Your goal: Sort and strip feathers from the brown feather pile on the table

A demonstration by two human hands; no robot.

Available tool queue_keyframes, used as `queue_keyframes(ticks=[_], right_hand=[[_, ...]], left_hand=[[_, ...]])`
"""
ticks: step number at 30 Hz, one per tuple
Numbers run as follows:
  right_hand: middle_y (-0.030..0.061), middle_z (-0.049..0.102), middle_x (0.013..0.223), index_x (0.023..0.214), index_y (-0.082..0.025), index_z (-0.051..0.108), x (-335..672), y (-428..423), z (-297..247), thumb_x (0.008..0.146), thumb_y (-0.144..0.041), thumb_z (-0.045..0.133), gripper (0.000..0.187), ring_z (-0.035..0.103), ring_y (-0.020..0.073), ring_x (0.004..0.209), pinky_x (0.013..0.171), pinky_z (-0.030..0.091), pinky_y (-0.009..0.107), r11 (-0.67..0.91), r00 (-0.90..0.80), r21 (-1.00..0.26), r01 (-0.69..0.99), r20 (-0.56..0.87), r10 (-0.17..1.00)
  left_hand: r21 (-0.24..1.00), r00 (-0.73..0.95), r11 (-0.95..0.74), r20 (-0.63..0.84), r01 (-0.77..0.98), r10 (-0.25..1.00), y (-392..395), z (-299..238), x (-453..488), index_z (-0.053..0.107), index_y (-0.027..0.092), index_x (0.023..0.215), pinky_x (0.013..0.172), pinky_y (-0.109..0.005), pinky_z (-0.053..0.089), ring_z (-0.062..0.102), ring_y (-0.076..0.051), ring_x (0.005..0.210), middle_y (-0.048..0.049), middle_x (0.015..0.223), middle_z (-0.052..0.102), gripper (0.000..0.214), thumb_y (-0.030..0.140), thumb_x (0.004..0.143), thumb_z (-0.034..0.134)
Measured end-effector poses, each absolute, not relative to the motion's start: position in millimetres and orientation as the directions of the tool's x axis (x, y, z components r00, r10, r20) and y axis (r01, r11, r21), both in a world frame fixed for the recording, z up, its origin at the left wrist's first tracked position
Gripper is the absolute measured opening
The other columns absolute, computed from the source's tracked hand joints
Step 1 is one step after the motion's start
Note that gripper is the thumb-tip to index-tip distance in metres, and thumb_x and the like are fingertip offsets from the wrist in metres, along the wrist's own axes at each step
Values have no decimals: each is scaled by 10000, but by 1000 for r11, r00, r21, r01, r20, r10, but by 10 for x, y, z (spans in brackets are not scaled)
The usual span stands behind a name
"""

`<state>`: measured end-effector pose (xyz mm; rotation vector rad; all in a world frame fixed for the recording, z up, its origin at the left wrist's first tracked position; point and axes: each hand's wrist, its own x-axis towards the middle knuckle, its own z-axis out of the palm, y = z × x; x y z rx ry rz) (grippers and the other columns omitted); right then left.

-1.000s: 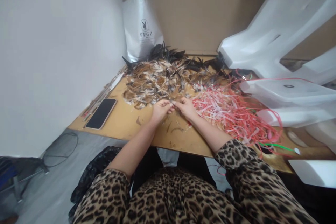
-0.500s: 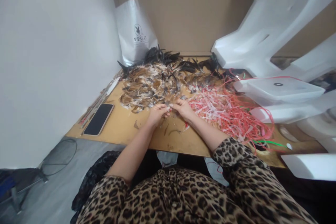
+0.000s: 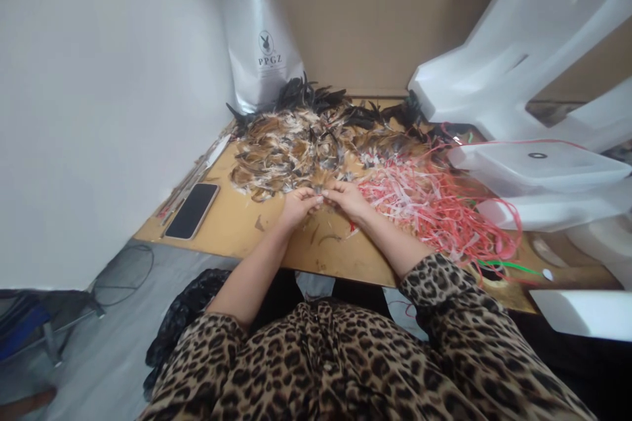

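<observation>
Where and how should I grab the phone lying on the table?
I'd take the phone by its two long edges, about midway, coming from above and to its right: it lies flat, face up, and the bare tabletop along its right edge should leave room.

One camera, worn on the head, gives the only view. It faces forward and down over the patterned shirt (image 3: 328, 375), near enough that the left hand (image 3: 297, 206) and right hand (image 3: 347, 200) fall mid-frame above the bench (image 3: 241, 227). Its wide sweep takes in a pale wall (image 3: 108, 79) at left, brown backing (image 3: 365, 20) beyond and floor (image 3: 108, 342) below.
</observation>
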<state>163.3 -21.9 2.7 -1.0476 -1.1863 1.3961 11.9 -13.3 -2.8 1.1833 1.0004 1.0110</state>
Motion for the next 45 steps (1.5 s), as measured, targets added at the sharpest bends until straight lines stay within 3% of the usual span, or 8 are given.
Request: queue_keyframes(ticks=[5, 9, 14, 23, 32, 41, 45], right_hand=[[-55, 477, 498, 617, -162, 519, 1652, -194, -18, 638, -409, 682, 297, 355, 63, 457, 486, 239, 221, -46, -185, -982, -185, -11, 983], [-42, 515, 569, 656, -167, 546, 1671, -188, -13, 644, -420, 669, 282, 384, 75, 502, 518, 293, 225, 52, -127, -996, -67, 60, 990], [-34, 513, 579, 650, -174, 536, 1670, -211, 18, 664, -420, 640, 268, 399, 87, 523, 525, 314, 227, 106, -144, -991, 82, 94, 985], [-34, 534, 567, 668, -174, 548, 1596, -256, 29, 663, -452, 629, 290, 373, 73, 475, 486, 283, 222, 13, -174, -1000, -11, 15, 985], [-49, 460, 509, 621, -168, 542, 1628, -250, 87, 651, -394, 631, 245, 350, 69, 465, 468, 268, 218, 105, -133, -977, 187, 80, 988], [-27, 547, 540, 641, -163, 570, 1608, -238, 74, 629, -417, 665, 272, 417, 75, 472, 476, 298, 215, 18, -182, -999, 28, 13, 983], [-26, 528, 502, 596, -160, 575, 1756, -181, 222, 595, -424, 693, 289, 400, 70, 446, 458, 295, 217, 23, -57, -999, 31, 22, 998]], left_hand=[[987, 295, 114, -78, -109, 952, -134, -23, 97, 570, 137, 686, 452, -196, 344, 476, -62, 426, 5, 538, 594, 304, 346, 561, 752], [986, 257, 85, -45, -146, 965, -125, 0, 89, 577, 145, 759, 440, -196, 349, 499, -74, 440, 8, 540, 596, 311, 351, 591, 739], [991, 225, 45, -15, -127, 974, -112, 10, 80, 536, 143, 645, 399, -194, 300, 434, -52, 378, 18, 495, 572, 292, 355, 603, 733], [971, 266, 89, -28, -220, 963, -78, -69, 76, 565, 122, 645, 455, -182, 341, 505, -64, 459, -18, 567, 623, 287, 352, 600, 732], [983, 188, 31, 3, -179, 982, -88, -63, 81, 586, 129, 589, 440, -182, 321, 449, -48, 439, 2, 546, 588, 239, 325, 622, 717], [871, 339, 241, -92, -427, 936, -82, -93, 84, 540, 127, 604, 473, -165, 366, 517, -53, 490, 13, 536, 571, 256, 269, 581, 752], [844, 305, 268, -132, -465, 943, -79, -60, 74, 597, 144, 827, 506, -161, 400, 581, -65, 582, -6, 698, 644, 287, 277, 615, 736]])
